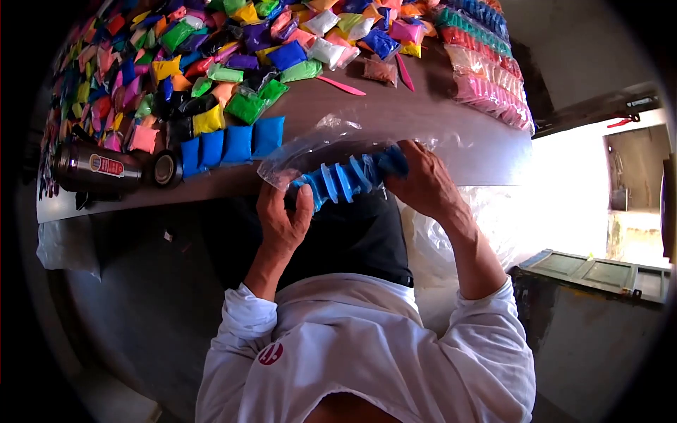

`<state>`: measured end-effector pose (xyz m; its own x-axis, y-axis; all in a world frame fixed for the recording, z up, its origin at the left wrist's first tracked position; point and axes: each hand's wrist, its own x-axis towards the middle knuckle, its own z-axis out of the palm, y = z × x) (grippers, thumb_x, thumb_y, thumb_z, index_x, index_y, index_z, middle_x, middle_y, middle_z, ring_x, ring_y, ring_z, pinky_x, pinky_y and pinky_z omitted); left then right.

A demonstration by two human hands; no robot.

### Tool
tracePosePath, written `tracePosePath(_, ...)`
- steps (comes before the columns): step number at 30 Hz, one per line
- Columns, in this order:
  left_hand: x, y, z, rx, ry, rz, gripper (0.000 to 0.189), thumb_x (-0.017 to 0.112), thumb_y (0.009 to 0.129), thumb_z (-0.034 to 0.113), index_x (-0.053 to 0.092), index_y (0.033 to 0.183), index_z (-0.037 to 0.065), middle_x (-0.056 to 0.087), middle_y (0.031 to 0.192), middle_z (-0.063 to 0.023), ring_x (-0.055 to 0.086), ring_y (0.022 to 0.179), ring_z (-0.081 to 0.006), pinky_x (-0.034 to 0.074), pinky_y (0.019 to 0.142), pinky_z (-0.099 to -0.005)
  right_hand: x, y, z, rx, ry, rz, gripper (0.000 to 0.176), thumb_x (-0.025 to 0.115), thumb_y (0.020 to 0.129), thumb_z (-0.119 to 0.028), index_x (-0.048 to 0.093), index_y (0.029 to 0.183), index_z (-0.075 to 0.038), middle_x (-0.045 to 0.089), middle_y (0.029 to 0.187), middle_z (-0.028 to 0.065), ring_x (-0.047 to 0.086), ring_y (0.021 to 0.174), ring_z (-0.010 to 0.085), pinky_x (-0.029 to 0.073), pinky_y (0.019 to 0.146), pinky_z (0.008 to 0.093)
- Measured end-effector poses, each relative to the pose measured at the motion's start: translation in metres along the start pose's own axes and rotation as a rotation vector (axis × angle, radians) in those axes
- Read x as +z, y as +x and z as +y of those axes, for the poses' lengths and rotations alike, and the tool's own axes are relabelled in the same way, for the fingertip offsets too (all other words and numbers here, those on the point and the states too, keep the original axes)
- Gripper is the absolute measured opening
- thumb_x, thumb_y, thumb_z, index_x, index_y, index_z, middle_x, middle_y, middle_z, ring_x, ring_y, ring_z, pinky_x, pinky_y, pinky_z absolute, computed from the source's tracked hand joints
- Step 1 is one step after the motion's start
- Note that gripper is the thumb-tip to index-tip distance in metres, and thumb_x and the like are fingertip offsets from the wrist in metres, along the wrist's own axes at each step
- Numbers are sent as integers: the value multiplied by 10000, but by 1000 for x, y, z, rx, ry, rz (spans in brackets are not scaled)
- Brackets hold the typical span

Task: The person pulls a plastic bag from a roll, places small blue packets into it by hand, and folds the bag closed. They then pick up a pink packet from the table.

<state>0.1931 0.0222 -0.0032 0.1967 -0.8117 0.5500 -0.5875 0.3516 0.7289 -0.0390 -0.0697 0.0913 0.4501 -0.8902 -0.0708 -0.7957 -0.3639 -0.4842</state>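
A row of blue packets [340, 182], standing on edge side by side, is held in front of my body at the table's near edge. My left hand [283, 215] is closed around its left end, thumb toward me. At the other end my right hand [429, 182] grips the row, fingers curled over the last packet. A clear plastic bag [300, 151] spreads from my left fingers along the far side of the row. Left of the hands, several more blue packets [238, 144] lie lined up on the table.
Mixed coloured packets [169, 68] cover the table's far and left side. A thermos [99, 168] lies at the left edge beside a round lid [167, 169]. Pink plastic tools [342, 85] lie beyond the bag. Bagged rows of packets [486, 67] are stacked at the right.
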Motion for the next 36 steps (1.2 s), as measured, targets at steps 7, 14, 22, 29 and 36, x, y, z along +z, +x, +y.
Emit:
tracePosePath(7, -3, 1, 5, -28, 28, -24, 264, 591, 924, 230, 581, 1042, -7, 624, 980, -182, 632, 913, -301, 522, 800, -378, -20, -10, -5, 95, 108, -3, 497, 739, 753, -270, 578, 1125, 19, 637, 1032, 230, 640, 946, 373, 508, 837, 417)
tracePosePath(14, -4, 5, 9, -2, -4, -3, 244, 598, 922, 225, 587, 1017, 0, 624, 947, -166, 626, 876, -283, 514, 766, -364, -1, -10, -1, -28, 49, 93, 335, 724, 785, -221, 626, 999, 18, 662, 807, 195, 658, 710, 353, 521, 650, 417)
tracePosePath(22, -7, 6, 13, -48, -28, 1, 250, 590, 931, 238, 605, 1051, 19, 630, 973, -156, 623, 896, -303, 491, 794, -368, -27, -17, -15, -47, 117, 148, 187, 699, 820, -112, 658, 952, 14, 678, 797, 172, 676, 668, 288, 524, 613, 358)
tracePosePath(29, -3, 4, 9, -17, -16, 61, 276, 610, 904, 277, 602, 1001, 18, 621, 963, -179, 629, 883, -321, 507, 790, -380, -60, 14, -86, -457, 172, 315, 105, 642, 852, -8, 651, 957, 1, 673, 843, 160, 671, 711, 311, 515, 611, 334)
tracePosePath(36, 1, 1, 4, -2, 11, 95, 257, 658, 846, 197, 598, 992, -5, 606, 895, -177, 617, 810, -345, 514, 714, -394, -14, 106, -137, -735, -142, 56, 186, 662, 822, -181, 660, 907, -14, 672, 836, 164, 654, 754, 336, 516, 678, 413)
